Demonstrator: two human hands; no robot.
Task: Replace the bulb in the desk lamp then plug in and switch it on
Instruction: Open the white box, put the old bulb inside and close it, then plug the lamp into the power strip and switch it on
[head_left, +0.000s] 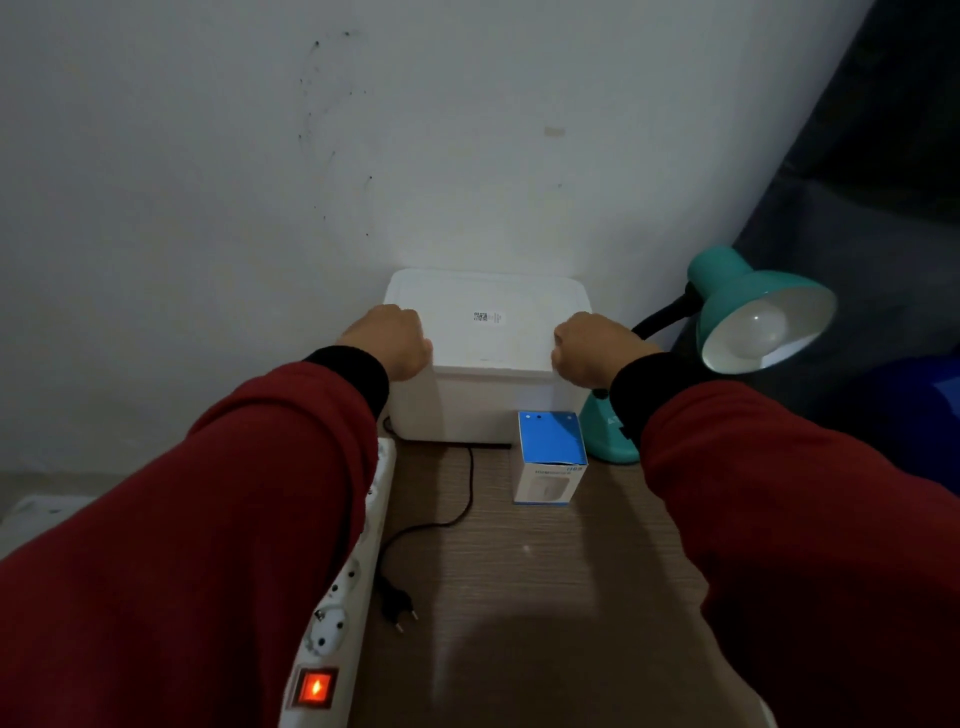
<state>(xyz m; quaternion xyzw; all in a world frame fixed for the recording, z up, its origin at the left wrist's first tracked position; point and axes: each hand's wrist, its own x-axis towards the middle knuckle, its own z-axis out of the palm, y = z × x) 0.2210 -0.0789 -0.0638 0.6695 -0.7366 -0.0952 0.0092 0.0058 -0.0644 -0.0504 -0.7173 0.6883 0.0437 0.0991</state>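
A teal desk lamp (748, 296) stands at the right on a wooden table, its shade tilted toward me with a white bulb (763, 330) inside, unlit. Its black cord runs across the table to a loose plug (397, 605) lying beside a white power strip (358, 566) whose red switch (314, 687) glows. A blue and white bulb box (550, 457) stands upright in front of a white lidded box (485, 358) against the wall. My left hand (389, 345) grips the white box's left lid edge. My right hand (592, 348) grips the right edge.
The table (545, 597) is narrow and stands against a white wall. A dark fabric-covered object (872, 218) rises behind the lamp at right. The power strip lies along the table's left edge.
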